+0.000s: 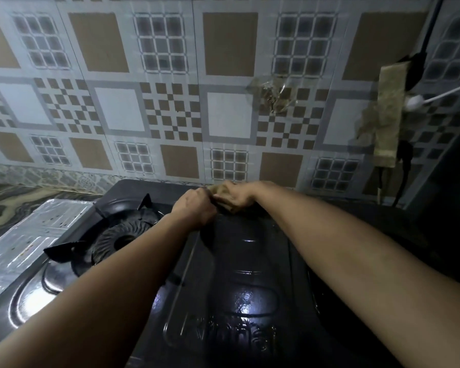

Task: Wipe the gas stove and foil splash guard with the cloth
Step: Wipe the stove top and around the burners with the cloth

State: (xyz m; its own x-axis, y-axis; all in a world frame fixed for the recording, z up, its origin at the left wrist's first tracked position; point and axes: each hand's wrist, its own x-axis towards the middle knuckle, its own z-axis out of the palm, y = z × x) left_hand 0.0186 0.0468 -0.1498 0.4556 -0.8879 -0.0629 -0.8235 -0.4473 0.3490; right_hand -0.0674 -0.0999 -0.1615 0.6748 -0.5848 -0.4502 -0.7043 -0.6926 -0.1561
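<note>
A black gas stove (239, 288) fills the lower middle, its glossy top wet and shining. Its left burner (122, 240) with a black pot support is exposed. A brownish cloth (227, 205) lies bunched at the stove's far edge. My left hand (194, 208) and my right hand (235, 195) meet there, and both grip the cloth. A silver foil splash guard (29, 235) lies flat at the stove's left side, speckled with small stains.
A patterned tile-look wall covering (170, 102) rises right behind the stove. Brown tape patches (388, 115) and a torn clear patch (274, 96) stick to it at right. A white cable (441, 94) and dark cords (404, 166) hang there. Marbled counter (11, 205) at left.
</note>
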